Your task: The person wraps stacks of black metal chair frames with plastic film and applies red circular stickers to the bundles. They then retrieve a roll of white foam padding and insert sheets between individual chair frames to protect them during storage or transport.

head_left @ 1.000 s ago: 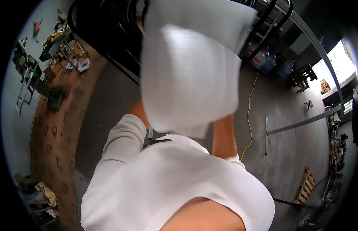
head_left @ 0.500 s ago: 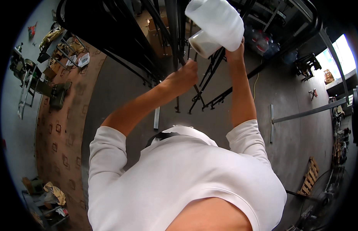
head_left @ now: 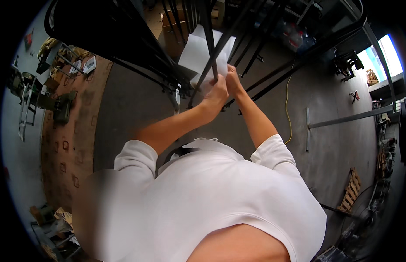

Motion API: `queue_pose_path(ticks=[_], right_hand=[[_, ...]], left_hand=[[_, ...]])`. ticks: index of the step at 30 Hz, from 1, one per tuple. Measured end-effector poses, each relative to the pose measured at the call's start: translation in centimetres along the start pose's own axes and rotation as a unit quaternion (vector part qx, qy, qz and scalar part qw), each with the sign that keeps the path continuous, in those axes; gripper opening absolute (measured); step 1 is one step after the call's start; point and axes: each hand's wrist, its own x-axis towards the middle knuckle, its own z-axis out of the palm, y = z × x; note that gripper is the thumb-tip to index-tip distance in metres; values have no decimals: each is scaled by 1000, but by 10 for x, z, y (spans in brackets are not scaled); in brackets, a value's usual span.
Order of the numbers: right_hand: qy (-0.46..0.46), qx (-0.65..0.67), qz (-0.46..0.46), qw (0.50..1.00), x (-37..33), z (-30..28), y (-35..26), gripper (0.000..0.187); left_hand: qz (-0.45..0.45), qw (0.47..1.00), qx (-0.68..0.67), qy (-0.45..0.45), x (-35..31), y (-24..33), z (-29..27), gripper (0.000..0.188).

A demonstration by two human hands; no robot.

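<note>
A roll of thin white wrapping sheet sits among the upright black metal tubes at the top middle, partly hidden by two tubes that cross in front of it. My left hand is closed around the lower part of one black tube, with the sheet's edge close to its fingers. Right beside it, almost touching, my right hand is closed at the lower right edge of the white sheet. Its fingertips are partly hidden behind the tubes and the sheet.
Many long black tubes hang or lean on both sides, including a dark frame at upper left. A cardboard box stands behind. A yellow cable runs along the grey floor. To the right are a metal bar and a wooden pallet.
The white roll has gone down and left, from above the right hand to behind the crossing tubes. My right hand has come down and inward, next to the left hand.
</note>
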Motion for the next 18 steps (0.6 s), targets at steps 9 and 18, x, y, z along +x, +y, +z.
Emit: queue_pose_path(ticks=[9,18], right_hand=[[-57,-87,70,992,33,-28,56,11],[-40,-211,183,959,41,-41,66,11]], left_hand=[[-22,997,-61,-47,32,26,60,13],[-111,984,-96,96,12,15,47,10]])
